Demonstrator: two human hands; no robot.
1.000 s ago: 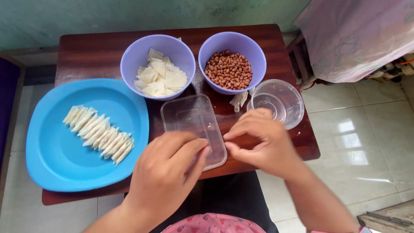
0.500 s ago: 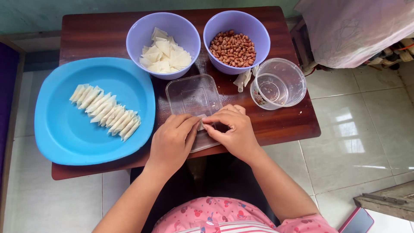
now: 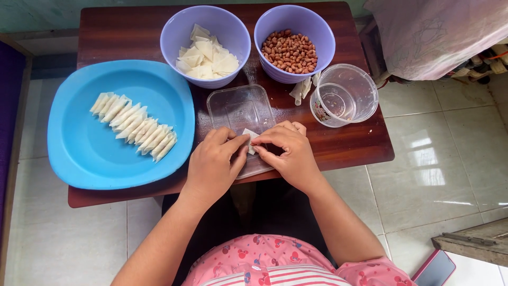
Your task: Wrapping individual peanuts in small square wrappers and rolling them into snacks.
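Roughly centred: dark wood counter (image 3: 111, 37). Blue plate (image 3: 79, 153) at left, row of folded wrappers (image 3: 135, 126) on it. Two lilac bowls behind: wrapper bowl (image 3: 180, 26), peanut bowl (image 3: 275, 18). Clear cup (image 3: 346, 92) at right. Clear lid (image 3: 238, 108) flat at front edge. Left hand (image 3: 211, 167) and right hand (image 3: 288, 156) over lid, both grips pinched together on small white wrapper (image 3: 250, 139). Judgement: keep wrapper flat on lid, edges aligned, press fold firmly with fingertips.
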